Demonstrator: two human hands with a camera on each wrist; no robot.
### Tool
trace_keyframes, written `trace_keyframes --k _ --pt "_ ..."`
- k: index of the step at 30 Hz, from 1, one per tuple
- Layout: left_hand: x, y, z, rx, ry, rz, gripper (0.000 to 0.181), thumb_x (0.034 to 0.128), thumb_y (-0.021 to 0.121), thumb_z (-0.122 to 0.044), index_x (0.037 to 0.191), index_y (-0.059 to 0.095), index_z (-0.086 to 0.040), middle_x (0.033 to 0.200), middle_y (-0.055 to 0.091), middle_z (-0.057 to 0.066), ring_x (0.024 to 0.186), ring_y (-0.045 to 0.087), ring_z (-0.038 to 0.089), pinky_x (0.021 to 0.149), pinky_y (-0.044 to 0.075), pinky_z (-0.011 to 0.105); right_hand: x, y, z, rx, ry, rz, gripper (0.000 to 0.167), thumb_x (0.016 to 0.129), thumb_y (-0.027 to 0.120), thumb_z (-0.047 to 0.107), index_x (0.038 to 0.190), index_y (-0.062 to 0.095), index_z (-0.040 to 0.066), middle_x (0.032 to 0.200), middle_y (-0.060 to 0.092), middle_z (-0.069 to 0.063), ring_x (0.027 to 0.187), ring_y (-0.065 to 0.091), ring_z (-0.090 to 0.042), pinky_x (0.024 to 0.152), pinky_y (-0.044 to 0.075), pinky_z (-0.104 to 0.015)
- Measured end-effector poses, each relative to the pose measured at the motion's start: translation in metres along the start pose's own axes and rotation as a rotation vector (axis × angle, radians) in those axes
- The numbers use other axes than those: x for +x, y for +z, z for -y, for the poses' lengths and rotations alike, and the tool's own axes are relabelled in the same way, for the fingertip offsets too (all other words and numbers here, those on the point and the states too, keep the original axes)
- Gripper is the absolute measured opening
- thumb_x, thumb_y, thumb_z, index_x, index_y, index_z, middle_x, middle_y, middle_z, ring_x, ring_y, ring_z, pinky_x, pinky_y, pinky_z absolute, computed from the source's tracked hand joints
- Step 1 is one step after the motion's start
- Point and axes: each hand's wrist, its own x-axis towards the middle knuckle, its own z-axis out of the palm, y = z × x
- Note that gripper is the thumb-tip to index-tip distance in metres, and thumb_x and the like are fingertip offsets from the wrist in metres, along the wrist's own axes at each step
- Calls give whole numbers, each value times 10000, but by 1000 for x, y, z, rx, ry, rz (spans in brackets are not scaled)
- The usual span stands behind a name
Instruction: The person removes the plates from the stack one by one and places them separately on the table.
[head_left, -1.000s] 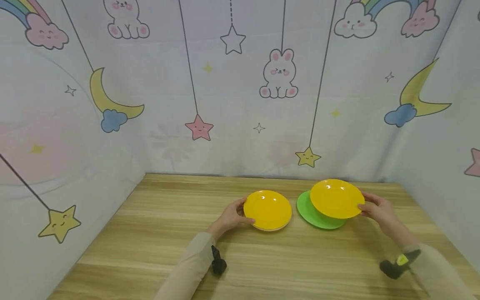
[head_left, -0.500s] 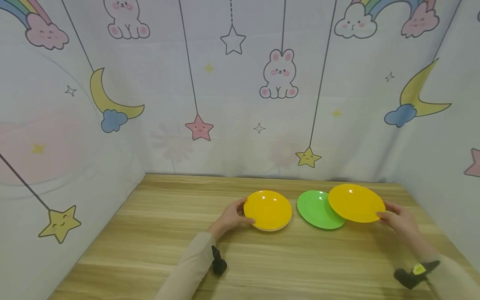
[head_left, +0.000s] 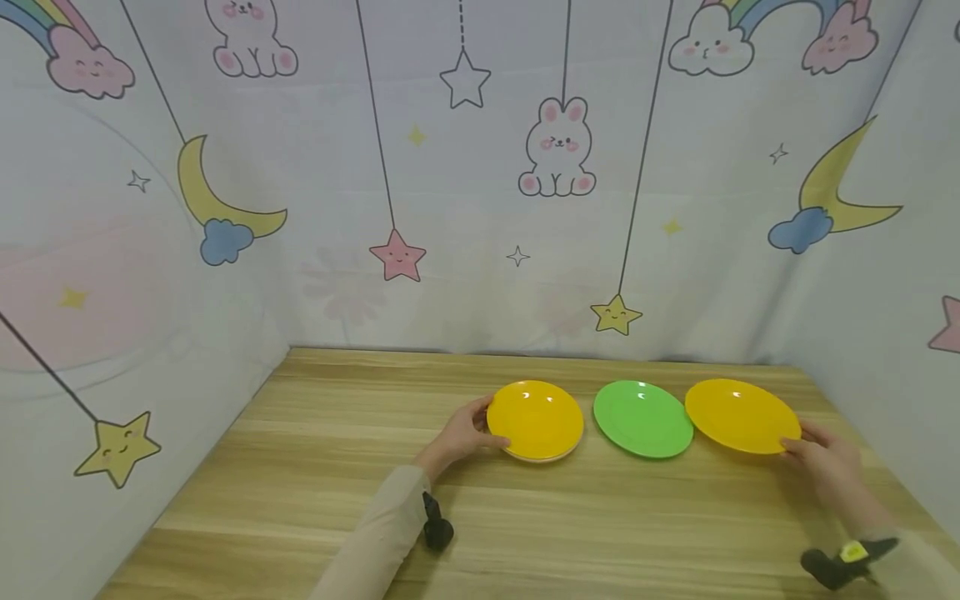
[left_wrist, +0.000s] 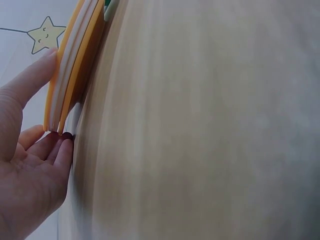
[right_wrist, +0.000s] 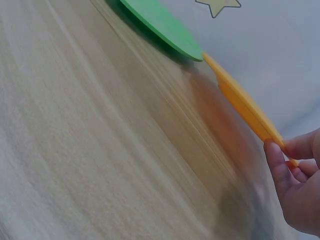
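On the table, a stack of plates (head_left: pixel 535 421) with a yellow one on top stands left of a green plate (head_left: pixel 642 419). My left hand (head_left: pixel 467 433) holds the stack's left rim, thumb on top and fingers at the edge below. Yellow and white layers of the stack (left_wrist: pixel 70 70) show in the left wrist view. At the right, my right hand (head_left: pixel 823 462) pinches the right rim of another yellow plate (head_left: pixel 742 417). That plate (right_wrist: pixel 245 107) is raised off the table, its far edge meeting or overlapping the green plate's edge in view.
The wooden table (head_left: pixel 600 525) runs back to a white cloth wall (head_left: pixel 465 192) printed with stars, moons and rabbits. Cloth also closes off the left and right sides. A dark device is strapped at each wrist, over beige sleeves (head_left: pixel 378 533).
My right hand has carried the yellow plate right and lower, from above the green plate to beside it, uncovering the green plate. The left hand and its stack have stayed in place.
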Motion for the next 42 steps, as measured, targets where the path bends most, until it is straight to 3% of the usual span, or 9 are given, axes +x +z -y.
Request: trace_keyframes --k 5,10,21,26,29,32,35,42 --pt "1 0 3 -14 2 5 860 736 753 -120 1397 234 60 1422 305 216 1260 380 323 1049 325 401 -1 -3 -1 2 45 -68 772 821 583 -34 1392 67 -97 667 538 244 618 598 11 625 538 -166" --pt "1 -1 4 4 1 5 863 733 757 -140 1396 241 57 1422 305 217 1261 376 328 1044 331 412 -1 -5 -4 -17 70 -89 793 814 579 -51 1370 16 -112 647 504 258 610 593 18 639 541 -174" --pt "1 -1 5 26 10 12 855 734 758 -146 1390 251 64 1422 301 224 1266 365 339 1048 322 424 -2 -4 -18 -83 9 -90 781 791 587 -81 1344 42 -167 670 530 220 610 595 10 630 544 -182" --pt "-1 -2 7 29 59 21 882 723 769 -223 1382 264 73 1408 318 235 1245 397 325 1029 360 390 -2 -5 -17 -168 -5 -110 791 776 620 -50 1341 82 -184 677 502 232 603 596 3 621 551 -205" --pt "-6 -2 -1 27 59 22 861 733 760 -174 1377 254 92 1402 313 257 1238 398 347 1022 365 402 -3 -5 -16 -239 -1 -118 775 785 622 -14 1337 109 -192 684 484 241 587 595 -3 609 552 -211" --pt "-6 -1 -5 20 19 16 849 734 754 -113 1381 243 91 1411 301 251 1247 382 360 1031 344 430 -4 -4 -15 -301 5 -127 748 801 612 14 1334 132 -195 691 468 241 576 596 -13 598 550 -209" --pt "-1 -1 3 20 15 12 868 724 765 -143 1389 248 70 1419 302 229 1254 381 341 1037 340 417 -5 -3 -15 -325 7 -131 722 814 596 16 1333 140 -196 689 467 247 573 597 -12 595 549 -206" --pt "0 -1 1 8 13 10 861 729 760 -130 1387 245 76 1417 301 237 1254 378 347 1038 335 426 -5 -2 -18 -368 2 -171 697 810 605 30 1318 190 -205 692 499 208 561 595 -12 578 548 -209"
